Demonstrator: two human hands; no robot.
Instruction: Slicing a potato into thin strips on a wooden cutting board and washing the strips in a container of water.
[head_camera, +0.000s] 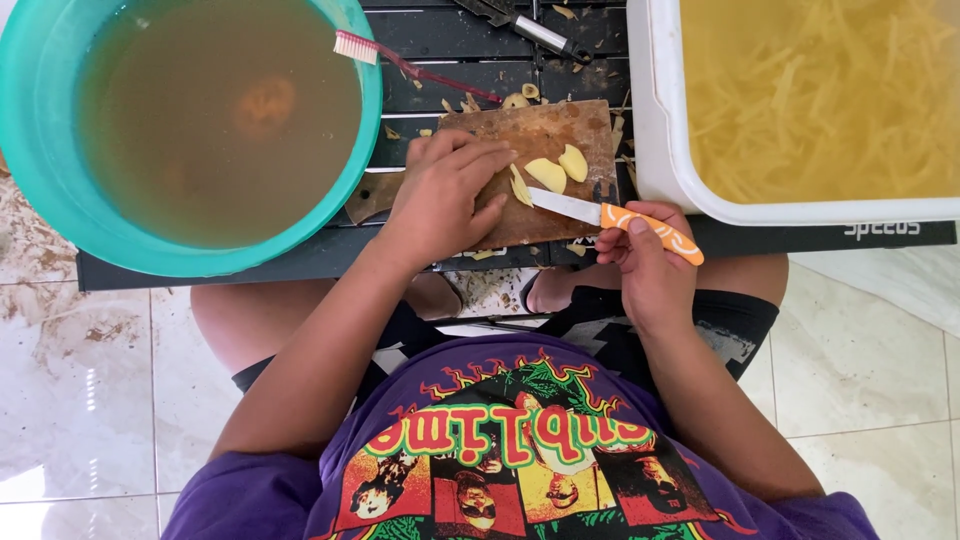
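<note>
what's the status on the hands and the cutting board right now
Left hand pressing a pale piece flat on cutting board. Right hand gripping orange-handled knife, blade at the slices. Nothing blocking.

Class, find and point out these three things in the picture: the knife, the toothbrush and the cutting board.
knife (610, 214): head view, where blade meets orange handle.
toothbrush (356, 47): head view, on the bristle head.
cutting board (545, 128): head view, bare wood above the slices.

Glossy pale marble-look floor tiles (80, 400) (littered with peelings), low black slatted table (440, 40), daylight
</note>
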